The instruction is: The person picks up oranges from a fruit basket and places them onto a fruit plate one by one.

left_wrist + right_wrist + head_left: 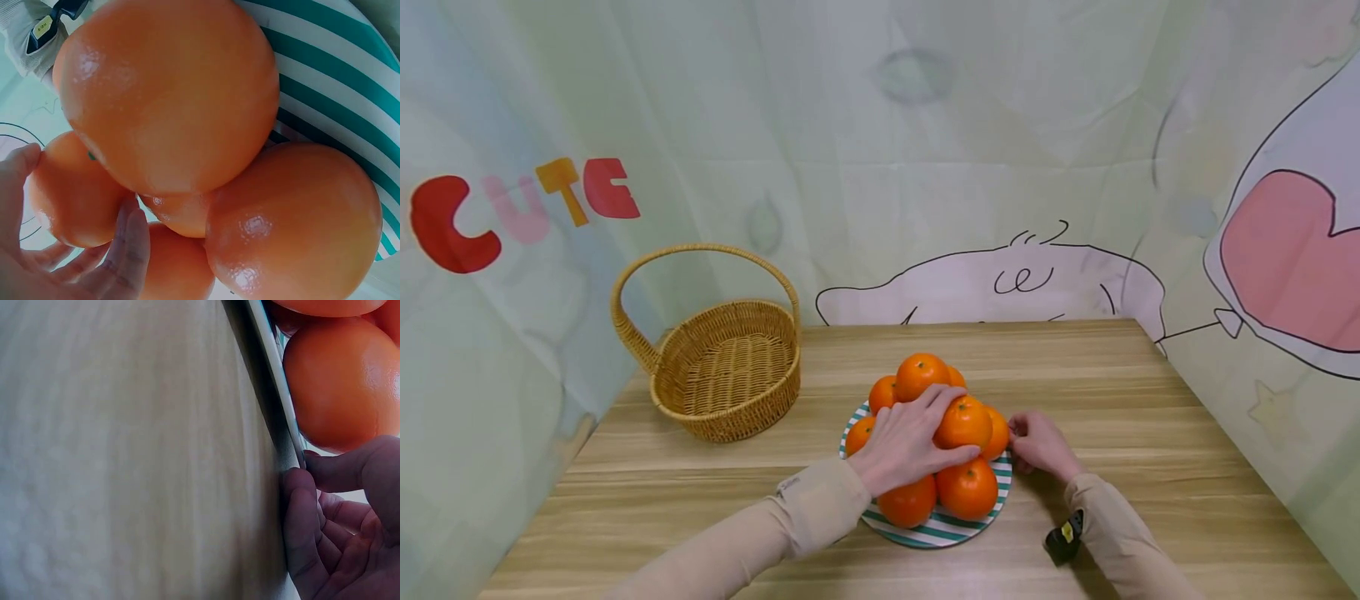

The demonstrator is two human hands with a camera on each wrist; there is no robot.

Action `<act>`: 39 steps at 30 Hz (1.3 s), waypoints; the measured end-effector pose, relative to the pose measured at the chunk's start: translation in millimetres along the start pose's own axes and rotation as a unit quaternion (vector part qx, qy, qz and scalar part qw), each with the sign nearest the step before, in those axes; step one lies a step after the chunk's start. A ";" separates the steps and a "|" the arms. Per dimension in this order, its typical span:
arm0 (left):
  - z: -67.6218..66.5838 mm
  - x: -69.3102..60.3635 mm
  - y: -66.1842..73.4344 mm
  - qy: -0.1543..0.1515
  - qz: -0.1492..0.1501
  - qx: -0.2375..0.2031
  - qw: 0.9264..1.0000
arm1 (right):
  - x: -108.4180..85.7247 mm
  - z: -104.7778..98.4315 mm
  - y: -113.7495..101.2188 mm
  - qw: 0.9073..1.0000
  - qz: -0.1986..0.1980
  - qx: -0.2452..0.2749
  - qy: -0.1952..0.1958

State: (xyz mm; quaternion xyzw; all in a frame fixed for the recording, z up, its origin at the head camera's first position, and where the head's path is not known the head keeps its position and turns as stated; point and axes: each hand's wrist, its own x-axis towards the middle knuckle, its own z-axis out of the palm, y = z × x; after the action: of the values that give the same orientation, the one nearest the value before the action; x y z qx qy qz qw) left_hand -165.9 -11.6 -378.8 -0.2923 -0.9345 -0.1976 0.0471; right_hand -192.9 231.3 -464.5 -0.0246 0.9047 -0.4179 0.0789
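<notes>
Several oranges are heaped on a round plate (936, 535) with green and white stripes. My left hand (906, 437) reaches over the heap and grips one orange (964, 422) near its top, thumb on the near side. In the left wrist view the fingers curl round that orange (72, 190), while larger-looking oranges (294, 219) lie close to the camera. At the plate's right edge, my right hand (1041, 443) pinches the rim between thumb and forefinger. The right wrist view shows this hand (340, 519) on the rim, just below an orange (340, 381).
A wicker basket (790, 396) with a tall handle stands at the back left of the wooden table (1112, 400), with nothing visible inside. Printed curtains hang behind and on both sides. A black device (1063, 540) is strapped to the right wrist.
</notes>
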 end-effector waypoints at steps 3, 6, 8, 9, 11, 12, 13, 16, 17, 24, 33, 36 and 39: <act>0.5 0.3 0.5 -0.001 -0.001 -0.001 1.000 | 0.0 0.0 0.0 1.000 0.000 -0.001 0.001; 0.7 0.9 1.2 -0.001 0.000 -0.002 1.000 | -0.1 -0.3 -0.2 1.000 0.000 -0.002 0.000; 0.9 1.5 1.7 0.002 0.003 0.002 1.000 | -0.3 -0.8 -0.4 1.000 0.001 -0.002 -0.002; 0.9 1.8 2.1 0.004 0.007 0.007 1.000 | -0.3 -1.1 -0.4 1.000 0.001 -0.001 -0.002; 0.8 2.5 2.9 0.008 0.018 0.018 1.000 | -0.4 -1.3 -0.5 1.000 0.004 0.000 -0.003; 0.7 2.7 3.5 0.009 0.022 0.024 0.999 | -0.4 -1.5 -0.6 1.000 0.005 0.000 -0.004; 0.8 2.9 3.8 0.010 0.026 0.031 0.999 | -0.4 -1.5 -0.7 1.000 0.007 0.000 -0.004; 0.7 3.0 4.6 0.008 0.031 0.041 0.999 | -0.1 -1.7 -1.0 1.000 0.008 -0.002 -0.004; 0.7 2.9 4.7 0.007 0.031 0.041 0.999 | 0.2 -1.5 -0.8 1.000 0.008 -0.003 -0.005; 2.9 2.3 3.2 -0.004 0.028 0.036 0.999 | 0.4 -0.7 -0.9 1.000 0.008 0.000 -0.006; 2.8 4.5 3.6 -0.008 0.038 0.039 0.998 | -0.7 -1.5 -2.7 1.000 0.004 0.001 -0.004; 2.0 4.1 4.4 -0.010 0.039 0.039 0.998 | -1.3 -1.5 -3.2 1.000 0.001 0.003 -0.006; 1.5 4.3 4.9 -0.009 0.040 0.044 0.998 | -1.3 -1.5 -3.0 1.000 0.000 0.004 -0.006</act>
State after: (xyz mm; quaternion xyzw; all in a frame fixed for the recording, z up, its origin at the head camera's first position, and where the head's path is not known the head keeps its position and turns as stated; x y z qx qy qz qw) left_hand -166.7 -5.0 -377.6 -0.3289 -0.9302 -0.1517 0.0590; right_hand -191.9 230.7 -461.0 -0.0264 0.9026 -0.4213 0.0845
